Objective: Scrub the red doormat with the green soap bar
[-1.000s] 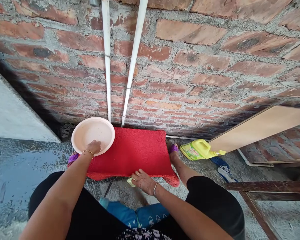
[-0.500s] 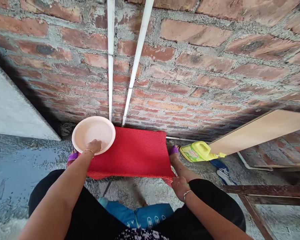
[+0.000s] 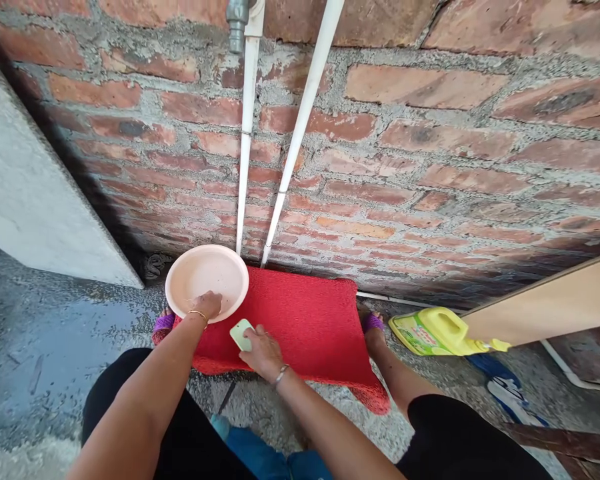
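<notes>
R hand [image 3: 264,353] grip pinches pale-green block [image 3: 241,335] over red cloth [image 3: 310,320]; L hand [image 3: 209,305] in basin [image 3: 200,273], grip can't tell. Cloth's laid flat; amt done/left unclear.

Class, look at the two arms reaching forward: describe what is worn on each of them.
The left hand has a thin gold-coloured bracelet at its wrist; the right hand has a silver-coloured bangle. No gloves are worn, and no sleeves show on the forearms.
</notes>
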### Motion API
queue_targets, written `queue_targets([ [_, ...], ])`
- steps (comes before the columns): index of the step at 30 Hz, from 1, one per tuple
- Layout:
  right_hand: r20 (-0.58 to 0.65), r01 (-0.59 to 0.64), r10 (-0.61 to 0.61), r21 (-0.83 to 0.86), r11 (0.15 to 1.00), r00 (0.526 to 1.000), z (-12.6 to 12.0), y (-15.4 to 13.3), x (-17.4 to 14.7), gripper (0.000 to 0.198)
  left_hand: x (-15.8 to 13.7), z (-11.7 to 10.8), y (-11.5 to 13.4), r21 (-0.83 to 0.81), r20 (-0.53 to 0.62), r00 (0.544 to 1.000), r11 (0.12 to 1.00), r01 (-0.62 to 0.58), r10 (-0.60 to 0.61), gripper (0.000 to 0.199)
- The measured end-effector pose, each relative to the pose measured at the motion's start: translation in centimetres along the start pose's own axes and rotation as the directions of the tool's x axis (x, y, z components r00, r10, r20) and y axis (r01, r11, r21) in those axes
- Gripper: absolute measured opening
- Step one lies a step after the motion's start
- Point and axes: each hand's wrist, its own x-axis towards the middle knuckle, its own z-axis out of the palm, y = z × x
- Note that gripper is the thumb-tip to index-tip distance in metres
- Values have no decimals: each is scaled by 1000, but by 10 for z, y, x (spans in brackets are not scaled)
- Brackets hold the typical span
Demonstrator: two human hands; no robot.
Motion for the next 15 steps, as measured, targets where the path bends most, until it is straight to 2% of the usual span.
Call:
queue_targets([
  [3, 10, 26, -26, -26, 999, 1000, -3, -35, 17, 41, 1, 0, -1, 1, 6, 1000, 1000, -3, 3, 43],
  [6, -6, 1, -2, -56, 998, 1000, -7, -27, 24, 42, 3, 1, 0, 1, 13, 1000, 1000, 10, -10, 43],
  [9, -42, -111, 109, -47, 993, 993, -16, 14, 20, 43, 5, 2, 2, -2, 11, 1000, 1000, 12, -12, 44],
  [11, -74, -224, 222, -30, 974, 972, -25, 49, 11, 43, 5, 3, 3, -3, 9, 1000, 1000, 7, -7, 44],
  [15, -131, -471, 473, 45, 881, 871, -45, 126, -18, 42, 2, 2, 4, 2, -2, 1000, 1000, 1, -1, 43],
])
